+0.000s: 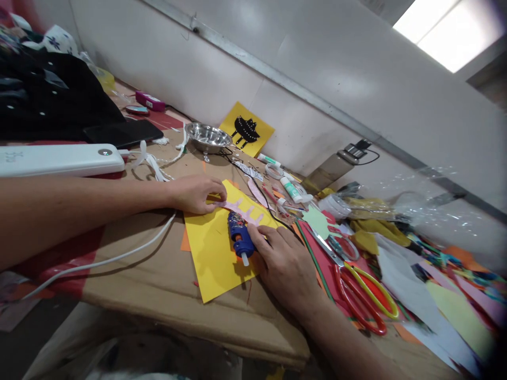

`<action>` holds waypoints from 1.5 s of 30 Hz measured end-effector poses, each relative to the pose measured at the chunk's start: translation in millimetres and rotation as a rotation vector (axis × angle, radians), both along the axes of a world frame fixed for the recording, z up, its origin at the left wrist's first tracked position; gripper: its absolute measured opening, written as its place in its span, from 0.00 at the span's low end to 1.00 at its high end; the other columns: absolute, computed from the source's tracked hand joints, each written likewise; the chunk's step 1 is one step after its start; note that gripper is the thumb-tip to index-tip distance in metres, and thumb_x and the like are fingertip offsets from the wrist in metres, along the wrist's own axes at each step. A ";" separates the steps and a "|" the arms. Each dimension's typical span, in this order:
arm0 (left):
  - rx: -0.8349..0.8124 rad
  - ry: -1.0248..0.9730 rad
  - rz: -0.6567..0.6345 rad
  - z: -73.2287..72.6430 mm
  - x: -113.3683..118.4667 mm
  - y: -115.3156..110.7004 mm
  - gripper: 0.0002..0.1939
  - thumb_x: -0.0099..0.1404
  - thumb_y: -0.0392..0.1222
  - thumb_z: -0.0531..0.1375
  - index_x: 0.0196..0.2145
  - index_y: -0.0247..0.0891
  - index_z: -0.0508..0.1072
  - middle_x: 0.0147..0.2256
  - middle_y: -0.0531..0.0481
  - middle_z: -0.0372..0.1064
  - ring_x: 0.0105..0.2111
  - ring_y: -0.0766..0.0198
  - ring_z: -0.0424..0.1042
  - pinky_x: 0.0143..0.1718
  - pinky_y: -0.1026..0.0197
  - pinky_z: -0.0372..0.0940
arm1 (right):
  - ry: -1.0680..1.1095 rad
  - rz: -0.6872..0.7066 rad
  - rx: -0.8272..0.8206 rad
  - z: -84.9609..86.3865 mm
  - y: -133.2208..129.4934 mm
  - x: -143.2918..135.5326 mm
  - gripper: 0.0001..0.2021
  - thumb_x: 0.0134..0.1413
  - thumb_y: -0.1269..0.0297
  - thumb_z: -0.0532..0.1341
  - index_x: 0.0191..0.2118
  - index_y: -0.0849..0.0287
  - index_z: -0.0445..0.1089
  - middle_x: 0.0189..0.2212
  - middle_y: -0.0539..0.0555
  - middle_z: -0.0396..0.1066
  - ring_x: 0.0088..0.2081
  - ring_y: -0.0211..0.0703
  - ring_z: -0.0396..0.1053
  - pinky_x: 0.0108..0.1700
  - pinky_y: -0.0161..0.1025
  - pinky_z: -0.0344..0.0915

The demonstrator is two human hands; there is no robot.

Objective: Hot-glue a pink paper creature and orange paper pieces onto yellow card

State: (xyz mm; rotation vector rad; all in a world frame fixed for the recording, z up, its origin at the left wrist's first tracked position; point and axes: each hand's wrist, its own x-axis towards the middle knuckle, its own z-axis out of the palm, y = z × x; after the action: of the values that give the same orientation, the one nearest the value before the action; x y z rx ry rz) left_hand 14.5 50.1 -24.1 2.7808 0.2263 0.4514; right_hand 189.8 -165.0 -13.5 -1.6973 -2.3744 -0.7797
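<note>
My left hand [202,193] is closed, thumb and finger pinching the left end of a narrow pink paper cutout [247,212] with small prongs along its edge. The cutout lies over a yellow sheet of paper [209,264]. Just below it is a blue hot glue gun [240,235], a white glue stick poking out of its rear toward me. My right hand [287,264] is curled at the gun's right side, around where its handle would be; the handle itself is hidden. The right thumb tip is close to the cutout's right end.
Scissors [344,264] lie right on coloured paper, near glue sticks [291,189] and scraps. Behind are a steel bowl [208,137], a yellow card with a black cutout [247,129] and a bottle [332,166]. A white power strip [59,160] and its cable [119,272] are left.
</note>
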 end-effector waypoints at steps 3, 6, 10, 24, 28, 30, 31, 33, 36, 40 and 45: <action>-0.014 -0.013 0.023 -0.5 -0.7 0.0 0.11 0.62 0.38 0.58 0.41 0.36 0.77 0.44 0.44 0.75 0.45 0.60 0.73 0.50 0.61 0.64 | 0.057 0.014 -0.012 -2.9 2.9 2.5 0.20 0.58 0.74 0.56 0.57 0.61 0.65 0.44 0.61 0.74 0.43 0.53 0.69 0.42 0.47 0.68; -0.033 -0.021 0.042 -0.9 -1.3 0.3 0.10 0.62 0.39 0.58 0.39 0.35 0.77 0.44 0.44 0.75 0.45 0.59 0.73 0.50 0.61 0.65 | 0.102 0.024 -0.035 -4.9 5.7 5.3 0.24 0.59 0.73 0.56 0.61 0.59 0.61 0.45 0.60 0.74 0.44 0.52 0.69 0.42 0.47 0.69; -0.057 -0.019 0.058 -1.3 -1.9 2.1 0.10 0.62 0.40 0.59 0.39 0.36 0.77 0.45 0.44 0.76 0.46 0.60 0.74 0.50 0.61 0.64 | 0.110 0.041 -0.055 -4.4 7.5 6.5 0.25 0.60 0.72 0.57 0.62 0.59 0.60 0.45 0.60 0.73 0.43 0.52 0.68 0.43 0.48 0.70; -0.095 -0.008 0.042 -1.0 -3.9 4.8 0.11 0.63 0.41 0.59 0.40 0.37 0.79 0.47 0.46 0.76 0.47 0.61 0.73 0.52 0.62 0.63 | 0.118 0.064 -0.070 -4.5 9.2 5.5 0.22 0.62 0.68 0.58 0.61 0.57 0.63 0.44 0.59 0.71 0.42 0.50 0.65 0.42 0.46 0.67; -0.080 0.029 0.030 0.4 -3.7 4.5 0.13 0.61 0.35 0.59 0.43 0.37 0.79 0.50 0.46 0.74 0.50 0.61 0.72 0.56 0.62 0.61 | 0.095 0.047 -0.071 -5.1 10.4 4.5 0.23 0.61 0.67 0.59 0.62 0.56 0.63 0.44 0.58 0.70 0.41 0.50 0.66 0.41 0.46 0.66; -0.073 0.041 0.025 0.5 -3.5 4.2 0.15 0.61 0.34 0.59 0.44 0.38 0.78 0.52 0.46 0.73 0.51 0.61 0.71 0.57 0.62 0.61 | 0.087 0.035 -0.069 -5.4 9.8 4.0 0.24 0.61 0.68 0.60 0.62 0.55 0.63 0.44 0.57 0.71 0.41 0.50 0.65 0.41 0.46 0.66; -0.069 0.044 0.024 0.4 -3.4 4.1 0.15 0.61 0.34 0.59 0.45 0.38 0.78 0.52 0.46 0.73 0.51 0.61 0.71 0.57 0.62 0.61 | 0.083 0.029 -0.068 -5.6 9.3 3.8 0.24 0.61 0.68 0.60 0.62 0.55 0.62 0.44 0.57 0.71 0.41 0.50 0.65 0.41 0.46 0.66; -0.061 0.048 0.023 0.2 -3.2 4.0 0.15 0.61 0.34 0.59 0.45 0.38 0.79 0.52 0.46 0.73 0.51 0.61 0.71 0.57 0.62 0.60 | 0.077 0.015 -0.060 -6.1 8.0 3.4 0.24 0.60 0.69 0.60 0.63 0.56 0.62 0.43 0.58 0.71 0.42 0.50 0.65 0.41 0.45 0.66; -0.057 0.049 0.022 -0.2 -3.0 4.2 0.15 0.62 0.35 0.59 0.45 0.39 0.79 0.52 0.46 0.73 0.52 0.61 0.71 0.58 0.62 0.60 | 0.077 -0.001 -0.045 -6.6 5.7 2.4 0.25 0.60 0.69 0.60 0.63 0.57 0.62 0.42 0.58 0.71 0.41 0.50 0.65 0.41 0.45 0.65; -0.060 0.046 0.024 -0.1 -3.3 4.5 0.15 0.62 0.36 0.58 0.45 0.39 0.79 0.52 0.46 0.73 0.52 0.61 0.71 0.58 0.61 0.60 | 0.070 -0.007 -0.031 -5.7 2.3 0.0 0.24 0.60 0.69 0.60 0.62 0.57 0.63 0.41 0.57 0.71 0.40 0.50 0.64 0.40 0.45 0.65; -0.051 0.048 0.019 -1.2 -3.2 4.9 0.16 0.61 0.34 0.58 0.45 0.38 0.79 0.52 0.46 0.73 0.51 0.61 0.71 0.58 0.62 0.60 | 0.055 -0.028 -0.021 -4.1 -1.0 -3.9 0.24 0.58 0.70 0.61 0.61 0.58 0.64 0.39 0.57 0.71 0.39 0.50 0.63 0.39 0.45 0.64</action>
State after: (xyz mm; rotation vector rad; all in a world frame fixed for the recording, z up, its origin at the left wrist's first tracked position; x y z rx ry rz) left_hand 11.3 55.0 -25.2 2.7436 0.2713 0.3781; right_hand 185.9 -166.0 -17.7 -1.7396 -2.3355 -0.7050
